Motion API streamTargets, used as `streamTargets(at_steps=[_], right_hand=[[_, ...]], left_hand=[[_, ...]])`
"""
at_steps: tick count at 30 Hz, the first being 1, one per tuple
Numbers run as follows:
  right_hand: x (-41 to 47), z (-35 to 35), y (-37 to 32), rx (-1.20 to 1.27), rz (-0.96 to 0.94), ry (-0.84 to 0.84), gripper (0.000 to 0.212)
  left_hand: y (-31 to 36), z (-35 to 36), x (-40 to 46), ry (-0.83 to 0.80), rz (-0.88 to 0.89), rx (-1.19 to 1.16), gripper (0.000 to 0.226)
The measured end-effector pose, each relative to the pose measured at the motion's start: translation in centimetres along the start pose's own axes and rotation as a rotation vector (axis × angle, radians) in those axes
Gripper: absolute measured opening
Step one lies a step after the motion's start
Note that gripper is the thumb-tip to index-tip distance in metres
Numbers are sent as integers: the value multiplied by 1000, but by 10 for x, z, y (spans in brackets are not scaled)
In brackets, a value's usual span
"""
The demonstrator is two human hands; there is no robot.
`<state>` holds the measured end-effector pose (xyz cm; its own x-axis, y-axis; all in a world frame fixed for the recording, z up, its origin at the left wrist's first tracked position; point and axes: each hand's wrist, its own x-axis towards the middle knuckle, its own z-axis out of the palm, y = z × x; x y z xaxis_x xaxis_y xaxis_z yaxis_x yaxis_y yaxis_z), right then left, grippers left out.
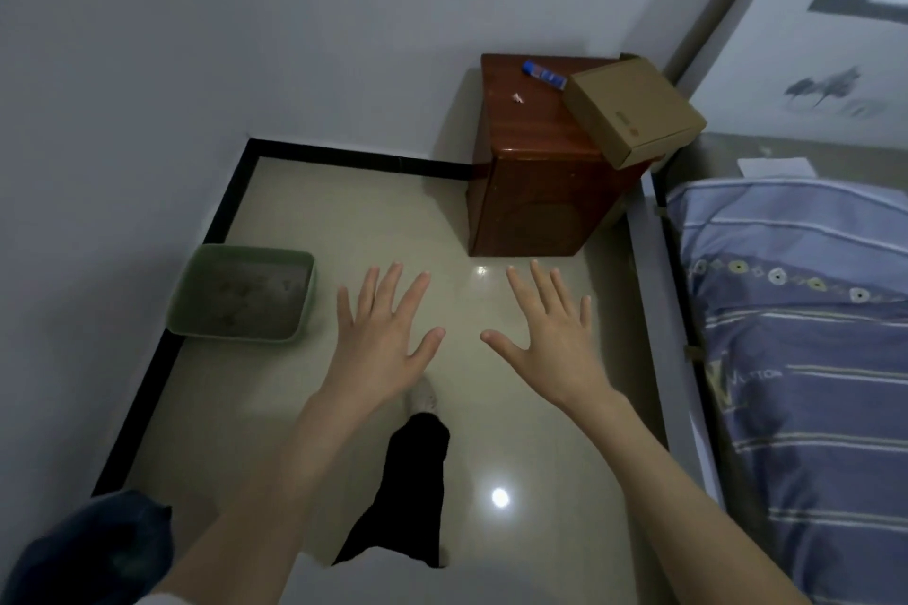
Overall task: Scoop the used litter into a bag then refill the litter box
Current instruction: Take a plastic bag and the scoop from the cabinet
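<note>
A green litter box (183,295) sits on the tiled floor against the left wall, filled with grey litter (245,297) that holds several darker clumps. My left hand (385,337) is stretched out in front of me, fingers spread, palm down, holding nothing, just right of the box. My right hand (550,334) is held out the same way beside it, also with nothing in it. No scoop and no bag are in sight.
A brown wooden cabinet (533,192) stands in the far corner with a cardboard box (634,111) and a blue tube (544,74) on top. A bed with a blue striped cover (806,359) runs along the right. My leg and foot (417,467) are on the floor below.
</note>
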<state>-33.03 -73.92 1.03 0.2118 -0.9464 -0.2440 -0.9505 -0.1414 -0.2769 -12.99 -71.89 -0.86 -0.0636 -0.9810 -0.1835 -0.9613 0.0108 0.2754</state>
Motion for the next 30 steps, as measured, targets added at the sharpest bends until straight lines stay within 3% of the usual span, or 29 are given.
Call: streamTargets(at_steps=[7,16,19,25,30], right_hand=[[131,-36,25,-26,80,-16,78],[248,-60,84,-19,124,-66,78],[290,-52,113,-13,107,-120,76],[392,-10,177,-39,5,-238,68],[481,35,212,-156,-132,-77,64]], left_hand=[[-11,-17,151,-53,60,22,68],[6,-12,285,-157,101,27,86],[17,13,326,-207,74,-3,81],[34,103,389,-255,-88,-97,91],[38,185,428,-310,-270,-307,97]])
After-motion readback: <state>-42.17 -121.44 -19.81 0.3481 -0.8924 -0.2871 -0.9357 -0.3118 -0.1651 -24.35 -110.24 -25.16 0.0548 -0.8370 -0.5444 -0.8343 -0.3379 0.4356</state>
